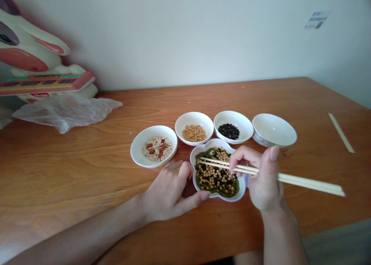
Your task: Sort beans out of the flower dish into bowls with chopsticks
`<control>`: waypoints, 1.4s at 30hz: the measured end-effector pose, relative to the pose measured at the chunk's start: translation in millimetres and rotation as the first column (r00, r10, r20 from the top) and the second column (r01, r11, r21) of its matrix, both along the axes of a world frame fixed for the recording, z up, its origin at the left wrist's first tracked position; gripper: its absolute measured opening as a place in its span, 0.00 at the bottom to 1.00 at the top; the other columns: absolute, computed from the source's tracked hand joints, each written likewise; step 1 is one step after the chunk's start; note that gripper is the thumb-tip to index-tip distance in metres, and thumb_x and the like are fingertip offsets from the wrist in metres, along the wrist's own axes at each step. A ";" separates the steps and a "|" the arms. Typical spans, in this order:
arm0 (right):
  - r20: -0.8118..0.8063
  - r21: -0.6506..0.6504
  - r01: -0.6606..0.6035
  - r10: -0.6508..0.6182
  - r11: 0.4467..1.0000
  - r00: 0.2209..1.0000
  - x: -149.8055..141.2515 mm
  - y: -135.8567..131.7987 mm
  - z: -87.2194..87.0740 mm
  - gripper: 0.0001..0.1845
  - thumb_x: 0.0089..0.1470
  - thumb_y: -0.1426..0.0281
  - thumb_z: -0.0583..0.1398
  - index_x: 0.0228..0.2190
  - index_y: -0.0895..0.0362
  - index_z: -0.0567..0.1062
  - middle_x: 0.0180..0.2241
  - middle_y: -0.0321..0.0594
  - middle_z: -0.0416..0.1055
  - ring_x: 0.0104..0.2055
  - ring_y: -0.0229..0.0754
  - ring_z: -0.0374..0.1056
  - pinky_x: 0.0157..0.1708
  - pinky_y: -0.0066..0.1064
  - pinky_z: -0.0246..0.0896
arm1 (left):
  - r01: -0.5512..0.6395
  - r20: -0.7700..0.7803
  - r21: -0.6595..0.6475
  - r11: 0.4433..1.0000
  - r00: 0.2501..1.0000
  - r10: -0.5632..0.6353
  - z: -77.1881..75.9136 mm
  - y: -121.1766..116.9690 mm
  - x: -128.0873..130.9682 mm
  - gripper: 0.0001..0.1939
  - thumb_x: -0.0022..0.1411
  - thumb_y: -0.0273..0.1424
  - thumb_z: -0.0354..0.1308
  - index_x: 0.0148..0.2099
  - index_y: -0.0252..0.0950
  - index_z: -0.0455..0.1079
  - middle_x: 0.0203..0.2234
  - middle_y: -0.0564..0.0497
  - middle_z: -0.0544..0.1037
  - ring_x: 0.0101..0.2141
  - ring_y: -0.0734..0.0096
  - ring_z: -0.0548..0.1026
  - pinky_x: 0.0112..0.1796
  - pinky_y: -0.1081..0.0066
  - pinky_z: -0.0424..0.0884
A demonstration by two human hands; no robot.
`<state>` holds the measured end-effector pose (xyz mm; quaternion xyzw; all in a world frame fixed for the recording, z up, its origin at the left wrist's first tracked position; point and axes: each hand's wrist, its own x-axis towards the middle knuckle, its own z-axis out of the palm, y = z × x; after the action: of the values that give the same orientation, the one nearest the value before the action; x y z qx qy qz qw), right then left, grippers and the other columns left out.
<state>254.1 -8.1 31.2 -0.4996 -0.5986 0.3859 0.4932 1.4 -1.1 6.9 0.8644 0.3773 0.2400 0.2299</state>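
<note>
Our right hand (262, 180) pinches a pair of chopsticks (278, 176), fingers curled shut around them, the tips lying across the mixed bowl (244, 184) while the long ends stick out to the right. Our left hand (171, 193) rests half curled on the table (72, 172), holding nothing, its thumb touching the bowl's near-left rim and its fingers just beside the rim.

The flower-shaped bowl sits between our hands, filled with green, yellow and black beans. Behind it stands a row of four white bowls: the peanut bowl (138, 151) at left, the yellow bean bowl (194, 121) and the black bean bowl (233, 119) close together in the middle, and an empty bowl (274, 131) at right, tilted a little.

Farther right a single stick (341, 132) lies alone on the wood. At the far left, a clear plastic bag (66, 112) lies crumpled before a white and pink toy (31, 60) against the wall (188, 33).
</note>
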 end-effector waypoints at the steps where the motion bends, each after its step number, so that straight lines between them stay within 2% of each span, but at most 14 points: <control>1: 0.010 0.005 -0.004 0.004 1.000 1.000 -0.3 0.1 -0.6 0.47 0.72 0.38 0.34 0.25 0.52 0.75 0.22 0.38 0.68 0.26 0.41 0.64 0.27 0.36 0.57 | 0.000 0.000 -0.002 1.000 1.000 0.000 0.1 -0.1 -0.1 0.18 0.73 0.48 0.61 0.44 0.39 0.62 0.32 0.51 0.75 0.30 0.63 0.73 0.32 0.64 0.69; 9: 0.051 0.013 0.014 -0.015 1.000 0.999 -3.7 3.4 -1.4 0.45 0.74 0.42 0.35 0.24 0.51 0.76 0.21 0.38 0.69 0.26 0.42 0.63 0.27 0.37 0.55 | 0.002 -0.007 0.002 1.000 1.000 -0.002 -0.6 -0.1 -0.4 0.19 0.74 0.49 0.60 0.43 0.40 0.62 0.32 0.50 0.75 0.31 0.62 0.73 0.32 0.64 0.69; 15: 0.042 0.046 0.035 -0.037 0.998 0.998 -1.3 2.9 -1.6 0.45 0.74 0.41 0.36 0.23 0.51 0.76 0.21 0.39 0.69 0.25 0.42 0.63 0.26 0.38 0.55 | -0.001 -0.005 -0.003 1.000 1.000 0.001 -1.5 -0.7 -1.0 0.19 0.74 0.49 0.60 0.43 0.39 0.62 0.32 0.51 0.74 0.30 0.63 0.73 0.32 0.63 0.69; 23: 0.064 0.019 -0.018 0.016 1.000 0.998 -1.8 3.0 -4.9 0.45 0.73 0.41 0.36 0.25 0.52 0.75 0.21 0.38 0.70 0.26 0.41 0.64 0.27 0.36 0.56 | -0.001 -0.009 0.005 1.000 1.000 0.001 -0.4 0.4 -0.8 0.18 0.74 0.48 0.60 0.43 0.40 0.61 0.32 0.51 0.75 0.30 0.63 0.73 0.32 0.64 0.70; 35: 0.100 0.003 0.004 -0.004 1.000 0.995 0.3 2.6 -2.3 0.46 0.73 0.41 0.35 0.24 0.53 0.75 0.22 0.39 0.70 0.26 0.42 0.65 0.28 0.36 0.55 | -0.001 -0.011 0.007 1.000 1.000 0.001 0.3 -0.6 -1.0 0.18 0.73 0.48 0.60 0.43 0.40 0.61 0.32 0.51 0.75 0.31 0.63 0.74 0.32 0.64 0.70; 42: 0.063 0.030 0.017 -0.019 0.999 0.998 6.3 5.1 0.1 0.47 0.71 0.37 0.37 0.22 0.53 0.75 0.19 0.37 0.66 0.22 0.40 0.63 0.23 0.34 0.54 | -0.001 -0.016 0.000 1.000 1.000 0.001 -0.4 -0.3 -0.9 0.19 0.74 0.49 0.60 0.44 0.40 0.62 0.33 0.50 0.75 0.31 0.63 0.74 0.32 0.63 0.70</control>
<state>260.4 -3.0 31.4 -0.5096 -0.6150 0.3563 0.4848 0.5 -1.4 6.6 0.8660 0.3798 0.2332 0.2269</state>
